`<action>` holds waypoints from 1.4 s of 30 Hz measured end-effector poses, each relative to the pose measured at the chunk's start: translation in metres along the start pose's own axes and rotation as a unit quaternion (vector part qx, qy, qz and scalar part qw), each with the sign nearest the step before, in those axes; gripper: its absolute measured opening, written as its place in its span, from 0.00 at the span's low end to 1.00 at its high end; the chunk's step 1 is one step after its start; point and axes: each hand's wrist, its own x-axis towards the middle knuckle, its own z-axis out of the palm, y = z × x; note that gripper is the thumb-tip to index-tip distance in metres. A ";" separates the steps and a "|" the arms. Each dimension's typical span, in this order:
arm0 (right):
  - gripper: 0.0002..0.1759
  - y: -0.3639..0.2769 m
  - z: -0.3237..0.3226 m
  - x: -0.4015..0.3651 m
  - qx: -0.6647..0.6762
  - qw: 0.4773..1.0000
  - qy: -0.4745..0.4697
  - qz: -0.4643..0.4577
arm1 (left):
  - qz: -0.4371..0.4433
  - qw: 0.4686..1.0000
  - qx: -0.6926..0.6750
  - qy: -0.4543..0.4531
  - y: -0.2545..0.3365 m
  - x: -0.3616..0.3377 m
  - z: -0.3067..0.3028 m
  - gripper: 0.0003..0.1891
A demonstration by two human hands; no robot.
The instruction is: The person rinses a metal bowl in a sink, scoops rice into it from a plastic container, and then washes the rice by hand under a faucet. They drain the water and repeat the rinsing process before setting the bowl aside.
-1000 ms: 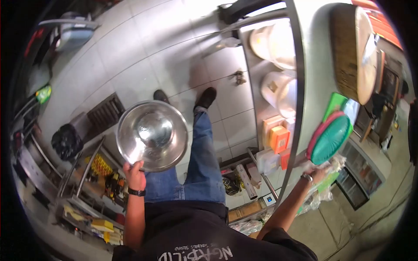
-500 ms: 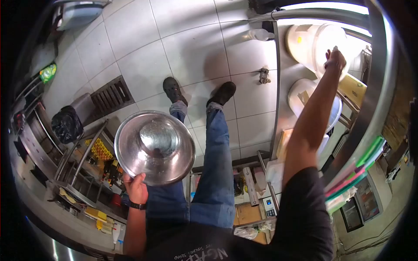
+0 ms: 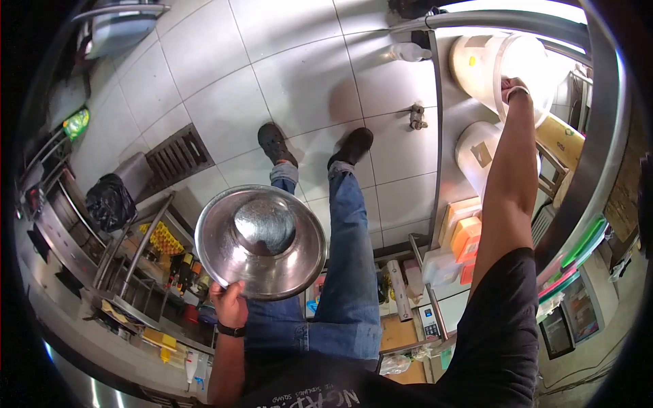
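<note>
A wide metal bowl (image 3: 262,241) hangs over my legs, its shiny inside facing up. My left hand (image 3: 230,304) grips its near rim with the thumb over the edge. At the upper right, my right hand (image 3: 514,88) reaches to a large white tub (image 3: 476,68) lit by strong glare. Its fingers are curled at the tub's bright round top, and what they hold, if anything, I cannot make out. A second pale tub (image 3: 481,154) with a brown label stands nearer, beside my right forearm.
Orange containers (image 3: 466,239) sit on the right below the tubs. A metal rail (image 3: 510,26) crosses above them. A floor drain (image 3: 178,155), a black bag (image 3: 110,202) and metal shelving (image 3: 146,238) are on the left. A clear bottle (image 3: 407,52) lies on the tiles.
The bowl and my left hand have shifted slightly right and down in view. My right hand has moved a little left and down at the tub's top, and more orange containers show.
</note>
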 end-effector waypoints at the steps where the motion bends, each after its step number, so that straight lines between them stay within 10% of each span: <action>1: 0.07 -0.003 -0.006 0.001 -0.302 0.944 -0.048 -0.121 | 0.012 1.000 0.001 -0.020 0.001 0.003 -0.001 0.14; 4: 0.06 0.056 0.010 -0.096 -0.413 0.788 0.073 -0.451 | 0.027 1.000 -0.008 -0.010 0.007 0.005 0.005 0.14; 8: 0.10 0.073 -0.062 -0.216 -0.370 0.631 -0.048 -0.680 | 0.038 0.998 -0.017 -0.040 0.022 0.006 0.017 0.15; 13: 0.19 0.161 -0.137 -0.296 -0.545 0.429 0.384 -0.609 | 0.036 0.996 -0.003 -0.079 0.041 0.009 0.023 0.15; 15: 0.16 0.188 -0.189 -0.318 -0.690 0.250 0.363 -0.574 | 0.041 0.995 0.006 -0.089 0.049 0.009 0.025 0.15; 19: 0.17 0.347 -0.258 -0.430 -0.609 0.518 0.096 -0.593 | 0.032 0.993 0.021 -0.109 0.050 0.016 0.021 0.18; 22: 0.28 0.315 -0.251 -0.518 -0.293 0.675 0.236 -0.634 | 0.037 0.992 0.019 -0.121 0.058 0.014 0.025 0.17; 26: 0.32 0.211 -0.243 -0.569 -0.055 0.745 0.388 -0.540 | 0.048 0.991 0.035 -0.117 0.062 0.015 0.026 0.16; 30: 0.27 0.109 -0.303 -0.582 -0.208 0.835 0.288 -0.419 | 0.033 0.994 0.023 -0.105 0.060 0.019 0.014 0.17; 32: 0.21 0.070 -0.328 -0.572 -0.234 0.805 0.395 -0.375 | 0.044 0.992 0.047 -0.110 0.059 0.024 0.001 0.16; 39: 0.22 0.187 -0.302 -0.588 -0.178 0.808 0.474 -0.301 | 0.055 0.993 -0.014 -0.101 0.062 0.025 0.000 0.12; 42: 0.25 0.213 -0.258 -0.585 0.113 0.889 0.330 -0.295 | 0.037 0.994 -0.045 -0.093 0.059 0.028 -0.003 0.13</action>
